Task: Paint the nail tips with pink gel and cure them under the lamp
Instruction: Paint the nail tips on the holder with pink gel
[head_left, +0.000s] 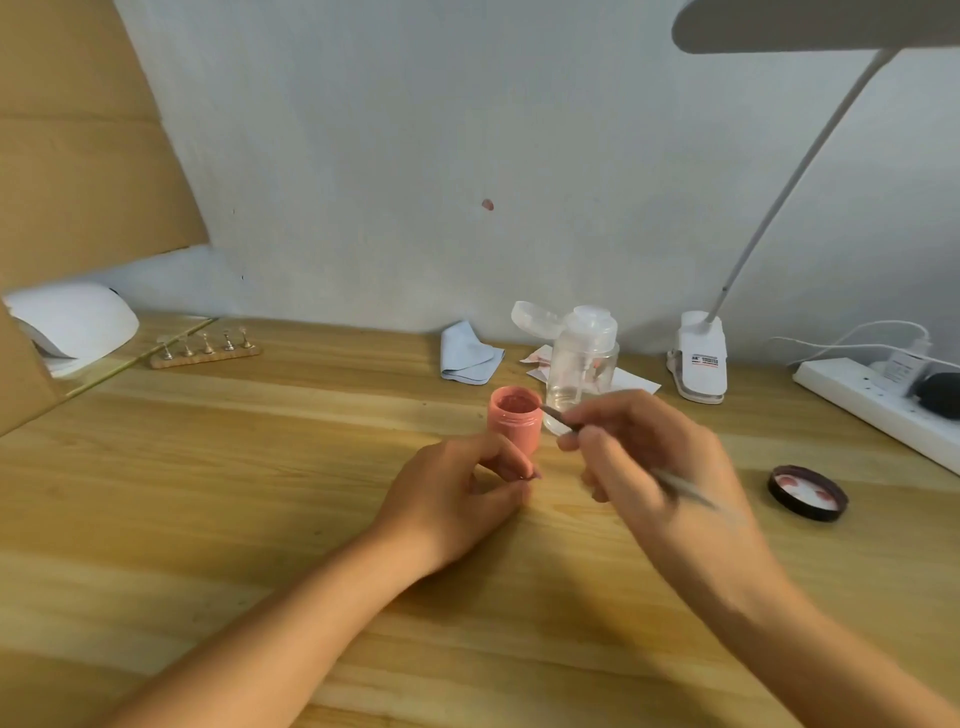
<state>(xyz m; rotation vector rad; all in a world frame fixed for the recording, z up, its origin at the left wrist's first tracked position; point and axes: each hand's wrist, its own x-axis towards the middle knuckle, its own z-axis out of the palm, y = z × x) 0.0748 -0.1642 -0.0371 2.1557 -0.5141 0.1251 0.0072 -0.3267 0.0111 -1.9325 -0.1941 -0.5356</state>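
Note:
An open pink gel jar (514, 418) stands mid-table. My right hand (649, 467) grips a thin brush (558, 417) whose tip sits at the jar's right rim. Just in front of the jar, my left hand (467, 493) pinches something small between thumb and forefinger; what it is I cannot make out. A wooden strip with several nail tips on stands (205, 349) lies at the back left. Beside it, at the far left, is the white curing lamp (72, 322). The jar's dark lid (808, 492) lies upturned on the right.
A clear pump bottle (582, 358) with its cap flipped open stands behind the jar, a blue cloth (467, 356) to its left. A white clip-on desk lamp (698, 358) and a power strip (883, 400) occupy the back right. Cardboard (78, 156) leans at the left.

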